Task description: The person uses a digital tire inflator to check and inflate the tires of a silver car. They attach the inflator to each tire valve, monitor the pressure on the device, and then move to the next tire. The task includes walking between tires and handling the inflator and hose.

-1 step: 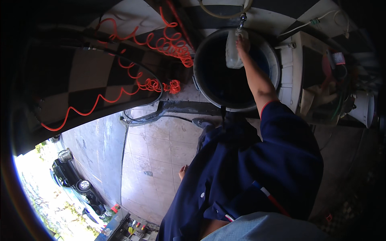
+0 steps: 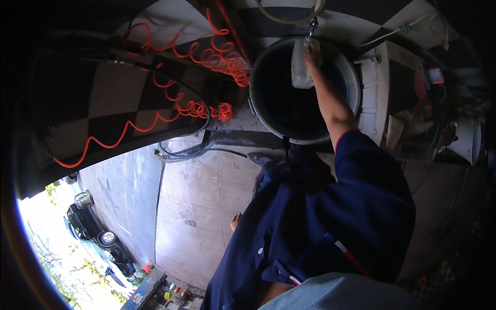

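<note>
My right hand is closed around the upper part of a translucent white plastic jug. Directly above the jug's mouth is a metal tap on the wall. The jug hangs over a large round dark tub, whose inside is dark; I cannot make out what is in it. Whether water is running from the tap does not show clearly. Low at my side, only a bit of my left hand shows past my dark blue shirt, over the tiled floor. Most of its fingers are hidden.
Coiled orange air hoses hang on the left by a checkered wall. A black hose lies along the floor near my shoe. Right of the tub stands a pale cabinet-like unit with cluttered items. A dark vehicle is outside.
</note>
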Demonstrator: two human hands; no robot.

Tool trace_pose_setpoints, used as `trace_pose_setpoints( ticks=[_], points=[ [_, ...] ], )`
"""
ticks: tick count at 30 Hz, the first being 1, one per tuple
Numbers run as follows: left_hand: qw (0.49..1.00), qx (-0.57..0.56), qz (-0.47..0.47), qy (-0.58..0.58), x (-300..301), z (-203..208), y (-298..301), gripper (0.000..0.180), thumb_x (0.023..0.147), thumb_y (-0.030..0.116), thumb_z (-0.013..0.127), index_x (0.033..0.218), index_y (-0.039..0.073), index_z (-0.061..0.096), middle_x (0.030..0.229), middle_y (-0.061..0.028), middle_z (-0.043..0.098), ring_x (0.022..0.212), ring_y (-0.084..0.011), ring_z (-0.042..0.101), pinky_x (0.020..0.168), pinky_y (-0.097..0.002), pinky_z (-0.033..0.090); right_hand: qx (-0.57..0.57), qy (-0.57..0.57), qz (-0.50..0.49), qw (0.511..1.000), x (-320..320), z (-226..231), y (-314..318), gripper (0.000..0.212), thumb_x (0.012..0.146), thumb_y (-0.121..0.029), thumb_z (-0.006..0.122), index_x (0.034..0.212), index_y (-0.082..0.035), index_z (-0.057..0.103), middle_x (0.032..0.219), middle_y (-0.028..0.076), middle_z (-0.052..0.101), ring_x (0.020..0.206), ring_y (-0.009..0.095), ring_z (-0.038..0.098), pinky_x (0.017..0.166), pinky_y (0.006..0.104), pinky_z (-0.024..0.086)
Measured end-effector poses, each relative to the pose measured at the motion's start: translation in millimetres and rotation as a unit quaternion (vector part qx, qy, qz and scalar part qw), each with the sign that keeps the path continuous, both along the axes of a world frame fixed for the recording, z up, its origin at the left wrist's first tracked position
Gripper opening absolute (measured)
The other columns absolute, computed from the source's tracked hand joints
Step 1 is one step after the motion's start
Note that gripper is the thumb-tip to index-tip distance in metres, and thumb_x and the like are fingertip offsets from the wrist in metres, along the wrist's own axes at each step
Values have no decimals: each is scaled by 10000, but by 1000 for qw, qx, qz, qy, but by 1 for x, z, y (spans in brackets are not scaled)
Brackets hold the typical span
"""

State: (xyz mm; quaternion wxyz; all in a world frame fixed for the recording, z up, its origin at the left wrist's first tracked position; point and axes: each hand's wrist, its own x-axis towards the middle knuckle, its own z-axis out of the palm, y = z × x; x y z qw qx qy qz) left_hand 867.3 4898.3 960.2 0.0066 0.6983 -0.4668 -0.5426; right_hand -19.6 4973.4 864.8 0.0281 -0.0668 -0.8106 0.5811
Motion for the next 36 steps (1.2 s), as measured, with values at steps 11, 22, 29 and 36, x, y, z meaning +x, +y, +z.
trace_pose_setpoints(
  ticks=[11,22,29,36],
  points=[
    [997,-22,-39,-70,-4,3,3,328,902,213,698,1083,-59,675,892,-140,723,825,-166,667,746,-292,536,-40,-73,41,996,3,69,8,411,940,-428,620,707,-101,533,564,1,503,460,113,487,427,293,380],
    [988,61,118,78,-63,49,5,299,936,187,641,1150,-17,595,940,-130,678,760,-236,665,658,-341,555,104,-144,123,976,-26,75,24,568,848,-504,530,1318,-193,455,1017,124,638,809,288,643,724,424,514],
    [987,-70,52,138,-173,112,-22,280,927,247,671,1072,8,676,885,-54,681,734,-127,622,641,-279,508,-219,-265,-54,938,-31,106,9,906,782,-901,287,863,-50,589,670,103,571,552,216,507,556,366,445],
    [731,-391,-191,526,-329,444,-86,263,932,163,656,1135,-4,667,1042,-90,619,921,-138,563,821,-277,459,-228,-261,4,938,-17,133,0,898,783,-897,293,890,-53,580,709,106,562,591,223,498,584,375,433]
  ],
)
